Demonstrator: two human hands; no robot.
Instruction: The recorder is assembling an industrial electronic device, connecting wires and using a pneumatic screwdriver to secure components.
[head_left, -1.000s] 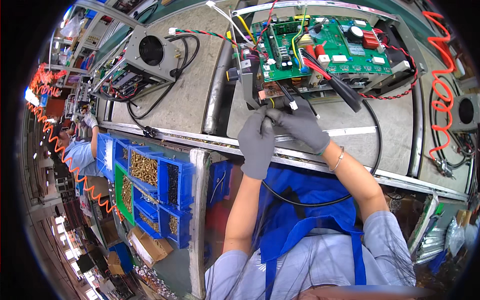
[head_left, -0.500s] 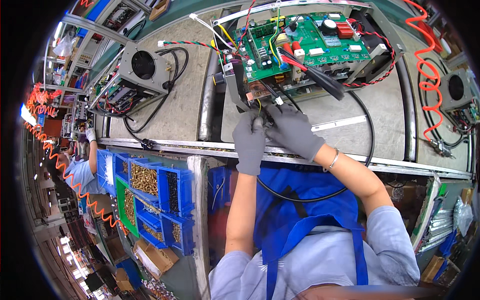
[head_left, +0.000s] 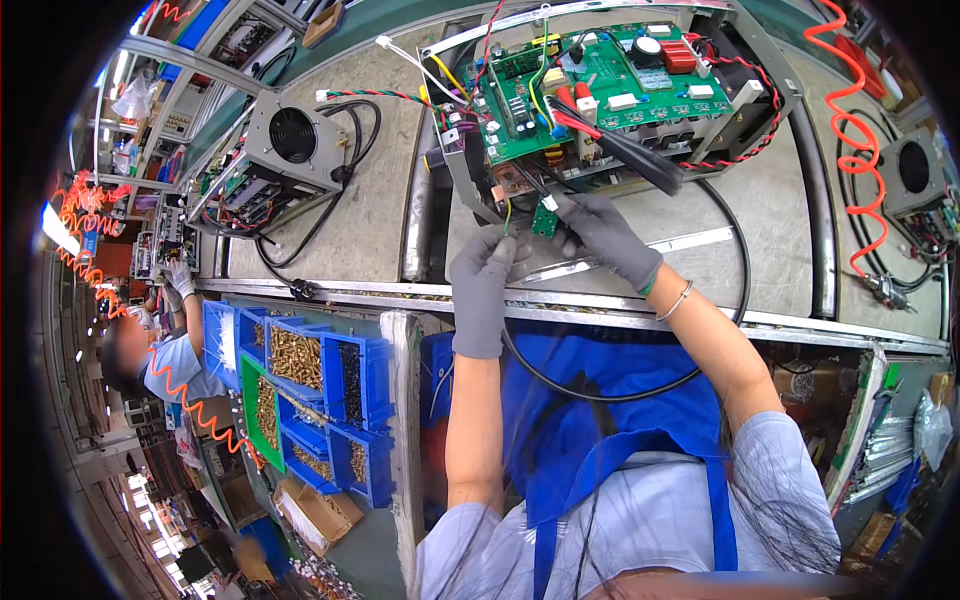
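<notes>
Holding a rectangular green board — the right hand, fabric-gloved.

Your right hand covers part of the small green board, below the large circuit board. Also below it, your left hand hides the lower end of the yellow-green wire. Far left of it, the co-worker has a blurred head. Right of it, the orange coiled hose gets cut by the upper edge.
</notes>
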